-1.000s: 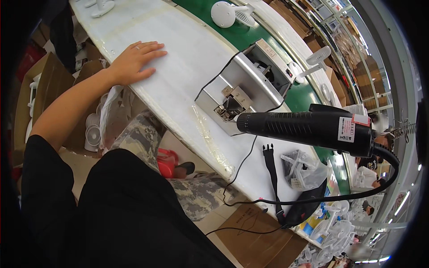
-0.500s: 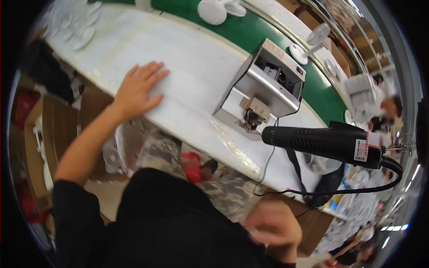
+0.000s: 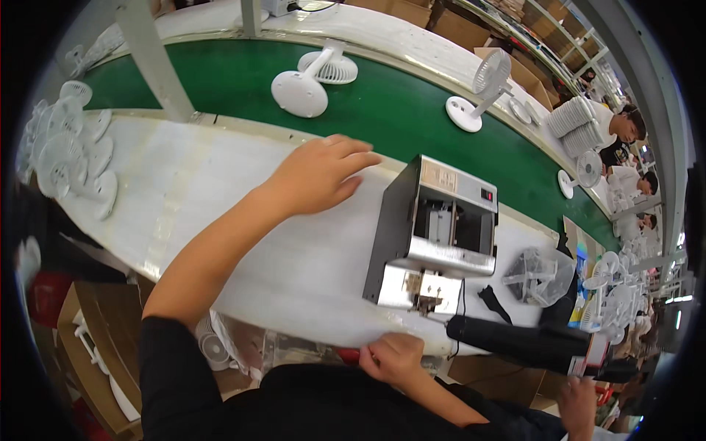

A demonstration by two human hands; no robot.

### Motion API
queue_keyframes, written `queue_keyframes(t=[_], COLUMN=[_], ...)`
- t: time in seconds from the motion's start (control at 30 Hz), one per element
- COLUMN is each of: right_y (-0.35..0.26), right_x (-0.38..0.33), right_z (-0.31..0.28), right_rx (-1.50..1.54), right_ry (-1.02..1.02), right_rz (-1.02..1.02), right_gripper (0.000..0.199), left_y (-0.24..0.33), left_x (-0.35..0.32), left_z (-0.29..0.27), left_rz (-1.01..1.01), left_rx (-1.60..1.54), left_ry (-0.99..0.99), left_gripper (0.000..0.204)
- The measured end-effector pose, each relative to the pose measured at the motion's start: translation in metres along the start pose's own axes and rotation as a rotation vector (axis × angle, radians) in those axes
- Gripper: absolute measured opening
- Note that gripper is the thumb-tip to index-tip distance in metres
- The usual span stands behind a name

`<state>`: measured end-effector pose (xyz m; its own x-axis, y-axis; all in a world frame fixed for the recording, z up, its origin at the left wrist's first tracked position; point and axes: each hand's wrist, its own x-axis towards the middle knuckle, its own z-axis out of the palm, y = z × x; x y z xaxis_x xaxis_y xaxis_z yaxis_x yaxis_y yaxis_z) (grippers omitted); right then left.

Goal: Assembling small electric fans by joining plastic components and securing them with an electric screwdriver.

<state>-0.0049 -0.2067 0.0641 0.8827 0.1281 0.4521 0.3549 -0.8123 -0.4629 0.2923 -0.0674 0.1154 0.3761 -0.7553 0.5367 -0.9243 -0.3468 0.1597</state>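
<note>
Left hand open by the belt's edge, a white fan lying beyond it

The right hand (image 3: 395, 359), blurred above the lap half a second ago, is now at the near edge of the desk (image 3: 206, 176), its fingers curled; whether it pinches anything small I cannot tell. Just to its right hangs a black electric screwdriver (image 3: 518, 336) of ribbed plastic, its long axis nearly level, its narrow end pointing left. Another person's hand (image 3: 579, 403) shows under its thick end. Past the screwdriver's narrow end stands a boxy machine (image 3: 452, 253) of shiny bent metal with dark sides

The left hand (image 3: 323, 175), flat on the middle of the desk before, is now at its far side, fingers spread and holding nothing. Beyond it, on the smooth green belt (image 3: 397, 110), lies the fan (image 3: 299, 94) of glossy white plastic; its disc-shaped base faces the viewer, and its long axis runs up and right to a slatted round head. Farther right, another white fan (image 3: 463, 115) stands upright on its base
</note>
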Motion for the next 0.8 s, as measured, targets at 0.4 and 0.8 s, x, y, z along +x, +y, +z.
queue_keyframes(t=[0.4,0.8], right_y=[0.001,-0.001], right_x=[-0.013,0.001], right_z=[-0.003,0.000], right_rx=[0.102,0.082], right_ry=[-0.071,-0.011], right_rz=[0.044,0.080], right_gripper=[0.020,0.020], left_y=[-0.051,-0.060], left_x=[0.246,0.244], left_z=[0.211,0.218], left_rz=[0.285,0.125], left_rx=[0.008,-0.037], left_ry=[-0.158,-0.125], left_gripper=[0.043,0.058])
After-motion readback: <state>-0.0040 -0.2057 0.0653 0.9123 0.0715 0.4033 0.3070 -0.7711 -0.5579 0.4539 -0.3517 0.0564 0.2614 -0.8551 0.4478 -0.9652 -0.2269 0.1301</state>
